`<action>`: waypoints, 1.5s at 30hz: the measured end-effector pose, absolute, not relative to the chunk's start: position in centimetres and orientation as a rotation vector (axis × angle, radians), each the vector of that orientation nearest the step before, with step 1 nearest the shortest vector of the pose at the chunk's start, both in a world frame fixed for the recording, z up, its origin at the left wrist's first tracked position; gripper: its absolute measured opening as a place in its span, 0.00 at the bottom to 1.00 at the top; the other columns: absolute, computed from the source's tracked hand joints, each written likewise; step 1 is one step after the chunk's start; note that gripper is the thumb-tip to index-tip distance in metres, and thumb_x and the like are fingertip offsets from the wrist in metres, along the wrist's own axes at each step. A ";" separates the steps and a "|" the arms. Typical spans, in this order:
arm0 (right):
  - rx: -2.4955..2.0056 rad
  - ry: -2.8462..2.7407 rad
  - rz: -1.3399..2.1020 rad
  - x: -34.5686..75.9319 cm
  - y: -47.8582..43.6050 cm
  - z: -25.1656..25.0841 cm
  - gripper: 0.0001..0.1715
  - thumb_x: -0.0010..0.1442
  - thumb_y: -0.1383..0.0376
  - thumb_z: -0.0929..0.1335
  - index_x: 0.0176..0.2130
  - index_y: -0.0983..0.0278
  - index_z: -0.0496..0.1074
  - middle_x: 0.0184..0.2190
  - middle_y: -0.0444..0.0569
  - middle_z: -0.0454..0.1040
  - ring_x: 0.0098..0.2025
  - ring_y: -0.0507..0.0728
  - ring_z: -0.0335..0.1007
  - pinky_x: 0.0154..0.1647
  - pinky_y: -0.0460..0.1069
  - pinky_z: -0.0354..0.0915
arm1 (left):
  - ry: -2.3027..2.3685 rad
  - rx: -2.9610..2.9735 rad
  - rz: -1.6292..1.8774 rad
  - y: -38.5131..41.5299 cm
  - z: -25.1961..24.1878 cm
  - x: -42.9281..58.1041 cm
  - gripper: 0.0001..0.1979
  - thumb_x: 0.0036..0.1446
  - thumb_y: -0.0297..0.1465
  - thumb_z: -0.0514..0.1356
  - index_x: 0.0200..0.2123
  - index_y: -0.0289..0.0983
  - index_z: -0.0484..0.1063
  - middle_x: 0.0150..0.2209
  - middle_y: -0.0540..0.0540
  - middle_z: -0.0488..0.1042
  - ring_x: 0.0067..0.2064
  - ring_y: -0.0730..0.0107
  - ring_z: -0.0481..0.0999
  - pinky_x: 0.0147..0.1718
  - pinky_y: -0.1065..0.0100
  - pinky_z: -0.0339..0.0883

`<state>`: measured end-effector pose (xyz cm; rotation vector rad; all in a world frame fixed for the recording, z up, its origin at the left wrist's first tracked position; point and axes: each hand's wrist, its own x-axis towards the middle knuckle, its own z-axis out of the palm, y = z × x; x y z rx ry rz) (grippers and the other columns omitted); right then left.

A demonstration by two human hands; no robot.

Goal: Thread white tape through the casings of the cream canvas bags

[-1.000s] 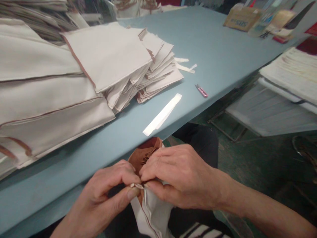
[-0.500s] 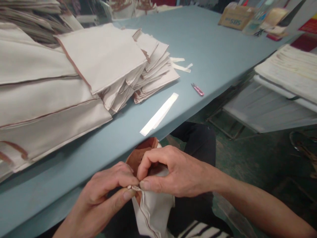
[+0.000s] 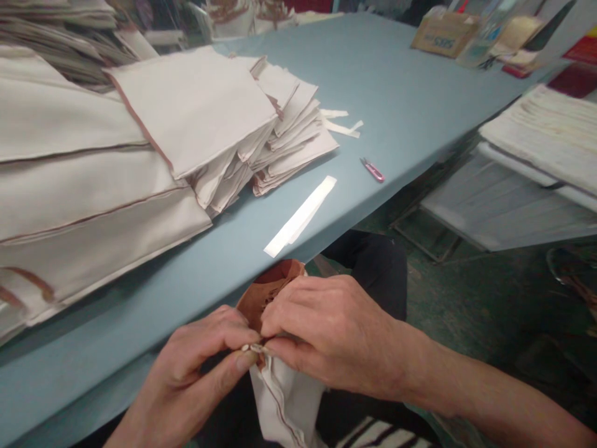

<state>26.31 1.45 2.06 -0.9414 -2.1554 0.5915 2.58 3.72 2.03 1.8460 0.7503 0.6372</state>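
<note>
Over my lap hangs a cream fabric bag point(image 3: 291, 401) with a brown lining and a seam running down its side. My left hand point(image 3: 205, 361) pinches the seam's top end between thumb and forefinger. Right beside it, my right hand point(image 3: 321, 336) grips the same edge, thumb in front and fingers curled behind. A small folded tip of cloth shows between the two thumbs. Brown material point(image 3: 261, 298) stands up behind my fingers. The inside of the bag is mostly hidden by my right hand.
On the blue table point(image 3: 382, 74) lie a stack of cream pieces point(image 3: 196, 112), larger cream pieces point(image 3: 84, 180), white strips point(image 3: 301, 216) and pink thread snips point(image 3: 373, 170). A cardboard box point(image 3: 443, 34) stands at the far right. More cream cloth point(image 3: 545, 137) rests on a rack beyond the table edge.
My right hand has rolled over, its back now turned more upward and its fingers closer to the edge. My left hand keeps its pinch, and the bag's top has shifted slightly.
</note>
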 end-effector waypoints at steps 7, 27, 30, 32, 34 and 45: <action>-0.963 -2.207 0.274 25.9 0.9 2.3 0.14 0.76 0.69 0.68 0.36 0.64 0.79 0.39 0.46 0.86 0.41 0.55 0.81 0.45 0.51 0.74 | 0.767 1.935 0.638 3.6 2.7 2.9 0.10 0.72 0.28 0.62 0.35 0.41 0.80 0.29 0.53 0.80 0.30 0.73 0.78 0.33 0.74 0.71; -0.893 -2.273 -0.128 25.8 1.4 1.7 0.17 0.70 0.74 0.63 0.31 0.63 0.72 0.29 0.46 0.77 0.30 0.55 0.71 0.30 0.51 0.63 | 0.894 2.136 0.699 2.2 2.8 4.4 0.12 0.68 0.24 0.59 0.31 0.42 0.70 0.27 0.57 0.74 0.27 0.77 0.72 0.29 0.77 0.65; -0.838 -2.421 -0.181 26.5 1.9 2.6 0.17 0.72 0.74 0.62 0.32 0.63 0.71 0.27 0.44 0.73 0.27 0.54 0.69 0.27 0.51 0.61 | 0.952 2.111 0.654 2.4 2.8 4.9 0.13 0.67 0.25 0.58 0.28 0.41 0.68 0.24 0.58 0.70 0.24 0.78 0.68 0.24 0.77 0.62; -0.788 -2.513 -0.208 26.8 2.2 3.4 0.19 0.72 0.75 0.60 0.32 0.62 0.70 0.26 0.43 0.72 0.25 0.54 0.67 0.26 0.51 0.60 | 0.989 2.115 0.618 2.4 2.7 5.2 0.14 0.66 0.25 0.56 0.26 0.41 0.66 0.23 0.58 0.67 0.23 0.78 0.65 0.22 0.77 0.59; -0.750 -2.566 -0.226 26.9 2.6 4.0 0.20 0.73 0.75 0.60 0.31 0.61 0.69 0.26 0.44 0.72 0.26 0.55 0.67 0.27 0.51 0.61 | 0.995 2.114 0.576 2.3 2.5 5.3 0.14 0.65 0.26 0.54 0.25 0.41 0.65 0.22 0.58 0.66 0.23 0.77 0.64 0.22 0.76 0.58; -0.777 -2.492 -0.063 26.7 2.5 1.3 0.17 0.67 0.75 0.61 0.30 0.62 0.70 0.26 0.45 0.72 0.28 0.56 0.66 0.32 0.51 0.62 | 1.038 1.806 0.484 0.7 0.8 6.3 0.14 0.64 0.32 0.53 0.24 0.40 0.63 0.22 0.57 0.60 0.24 0.76 0.59 0.23 0.74 0.55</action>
